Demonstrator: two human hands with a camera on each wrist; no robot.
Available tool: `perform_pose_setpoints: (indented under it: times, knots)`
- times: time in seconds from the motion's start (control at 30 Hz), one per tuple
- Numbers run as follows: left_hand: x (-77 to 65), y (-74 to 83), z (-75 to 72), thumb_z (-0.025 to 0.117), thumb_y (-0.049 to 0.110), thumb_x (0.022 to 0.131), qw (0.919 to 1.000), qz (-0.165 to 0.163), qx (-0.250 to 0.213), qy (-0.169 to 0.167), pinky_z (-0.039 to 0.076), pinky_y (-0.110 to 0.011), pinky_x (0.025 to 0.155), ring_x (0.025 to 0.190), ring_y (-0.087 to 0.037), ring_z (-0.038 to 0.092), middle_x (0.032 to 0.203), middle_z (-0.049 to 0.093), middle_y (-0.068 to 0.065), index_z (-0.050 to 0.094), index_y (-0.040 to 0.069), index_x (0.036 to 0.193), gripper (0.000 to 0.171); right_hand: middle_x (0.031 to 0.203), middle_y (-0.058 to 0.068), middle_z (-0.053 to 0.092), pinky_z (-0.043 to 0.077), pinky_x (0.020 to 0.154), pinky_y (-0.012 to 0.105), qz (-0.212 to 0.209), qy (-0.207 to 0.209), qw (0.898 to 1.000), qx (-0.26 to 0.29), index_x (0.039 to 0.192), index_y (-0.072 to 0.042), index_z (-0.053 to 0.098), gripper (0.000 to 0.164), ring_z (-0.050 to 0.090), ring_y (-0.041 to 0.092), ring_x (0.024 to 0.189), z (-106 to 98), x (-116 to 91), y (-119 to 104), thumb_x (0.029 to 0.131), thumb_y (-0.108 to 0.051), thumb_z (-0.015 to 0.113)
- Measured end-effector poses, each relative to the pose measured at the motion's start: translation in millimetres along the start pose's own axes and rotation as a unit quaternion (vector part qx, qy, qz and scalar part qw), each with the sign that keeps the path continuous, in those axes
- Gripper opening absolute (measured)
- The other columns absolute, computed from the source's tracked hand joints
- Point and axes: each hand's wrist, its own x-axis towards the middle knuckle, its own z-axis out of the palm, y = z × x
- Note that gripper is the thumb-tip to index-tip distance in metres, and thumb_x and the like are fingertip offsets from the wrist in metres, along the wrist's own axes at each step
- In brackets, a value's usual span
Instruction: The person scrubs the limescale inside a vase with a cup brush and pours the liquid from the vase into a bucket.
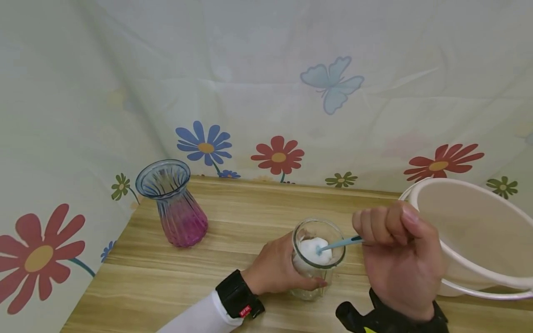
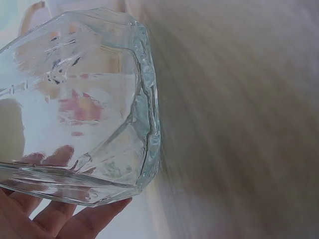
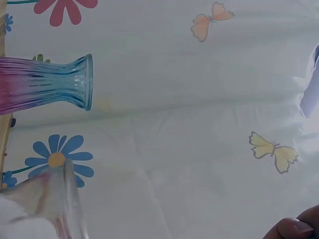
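Note:
A clear glass vase (image 1: 316, 282) with a faceted base stands at the middle front, and my left hand (image 1: 278, 266) grips it round its side. In the left wrist view its thick base (image 2: 144, 114) shows close up, with fingers beneath the glass. Inside the mouth sits the white sponge head (image 1: 313, 249) of a sponge bottle brush. The brush's light blue handle (image 1: 343, 243) slants up to the right into my right hand (image 1: 399, 254), whose fingers are curled round its end. In the right wrist view only fingertips (image 3: 294, 228) of that hand show at the lower right corner.
A ribbed blue-to-pink glass vase (image 1: 183, 212) stands at the left back of the wooden table (image 1: 233, 199). To the right, a white bucket (image 1: 470, 259) with a handle stands close behind my right hand. Flower-printed cloth (image 1: 250, 92) hangs at the back and left.

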Motion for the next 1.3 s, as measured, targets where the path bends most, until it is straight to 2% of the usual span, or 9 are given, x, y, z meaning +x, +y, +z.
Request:
perform_pose_setpoints:
  times: [0.17,0.33,0.57,0.8,0.93,1.1,1.2,1.3]
  knots:
    - [0.0,0.5,0.0,0.088,0.065,0.071,1.0000,0.000,-0.005,0.000,0.055,-0.023,0.087,0.107,0.001,0.063,0.122,0.063,0.019,0.047,0.039,0.133,0.079,0.064,-0.002,0.019,0.016,0.062,0.029,0.007,0.004,1.000,-0.014,0.069,-0.009,0.021,0.038,0.019,0.011,0.056,0.2,-0.5,2.6,0.103,-0.006,0.004]
    - [-0.3,0.3,-0.1,0.088,0.065,0.069,1.0000,-0.006,-0.003,0.003,0.054,-0.022,0.083,0.103,0.001,0.063,0.118,0.062,0.020,0.048,0.040,0.133,0.079,0.064,-0.002,0.019,0.015,0.061,0.030,0.022,0.009,0.998,-0.056,0.070,-0.009,0.022,0.038,0.020,0.012,0.056,-0.2,-1.6,10.1,0.104,-0.004,0.006]
    - [-0.8,1.1,-0.6,0.087,0.069,0.068,0.9995,-0.028,0.014,0.002,0.054,-0.021,0.081,0.099,0.000,0.063,0.118,0.063,0.018,0.046,0.037,0.138,0.086,0.066,-0.001,0.019,0.016,0.061,0.034,0.045,0.020,0.989,-0.142,0.071,-0.009,0.025,0.039,0.022,0.013,0.057,0.7,-4.0,27.1,0.104,0.003,0.008]
    - [-1.3,1.6,-1.3,0.086,0.068,0.071,0.9993,-0.023,0.028,-0.005,0.053,-0.021,0.086,0.103,0.000,0.062,0.126,0.063,0.016,0.041,0.037,0.144,0.091,0.067,0.000,0.019,0.018,0.062,0.034,0.091,0.018,0.980,-0.177,0.071,-0.010,0.025,0.039,0.021,0.015,0.059,2.0,-6.7,37.5,0.106,0.005,0.014]
    - [-0.5,1.7,-2.0,0.085,0.069,0.071,0.9988,-0.018,0.046,-0.005,0.053,-0.021,0.085,0.102,0.001,0.062,0.124,0.063,0.017,0.042,0.037,0.144,0.090,0.068,0.001,0.019,0.019,0.062,0.034,0.137,0.015,0.970,-0.201,0.071,-0.011,0.024,0.039,0.021,0.017,0.059,3.3,-8.5,41.1,0.107,0.004,0.019]
    - [1.7,1.0,-1.8,0.084,0.069,0.072,0.9982,-0.007,0.058,-0.013,0.053,-0.022,0.085,0.102,0.002,0.063,0.124,0.062,0.018,0.041,0.037,0.145,0.090,0.067,0.004,0.022,0.023,0.061,0.035,0.209,-0.003,0.948,-0.240,0.070,-0.009,0.026,0.040,0.024,0.023,0.059,2.8,-11.3,42.7,0.109,-0.002,0.028]
    - [2.1,0.2,-1.4,0.085,0.067,0.073,0.9983,0.001,0.056,-0.013,0.053,-0.022,0.085,0.102,0.002,0.063,0.124,0.062,0.018,0.041,0.037,0.144,0.089,0.068,0.006,0.025,0.025,0.061,0.036,0.236,-0.011,0.937,-0.259,0.070,-0.007,0.029,0.041,0.027,0.025,0.060,3.1,-10.7,40.2,0.111,-0.006,0.031]
    - [2.1,0.1,-1.5,0.086,0.065,0.073,0.9982,0.008,0.058,-0.011,0.053,-0.021,0.084,0.101,0.002,0.063,0.123,0.063,0.017,0.042,0.035,0.142,0.087,0.069,0.006,0.028,0.026,0.060,0.037,0.254,-0.017,0.930,-0.265,0.071,-0.007,0.033,0.040,0.029,0.026,0.061,3.4,-9.1,37.2,0.112,-0.009,0.032]
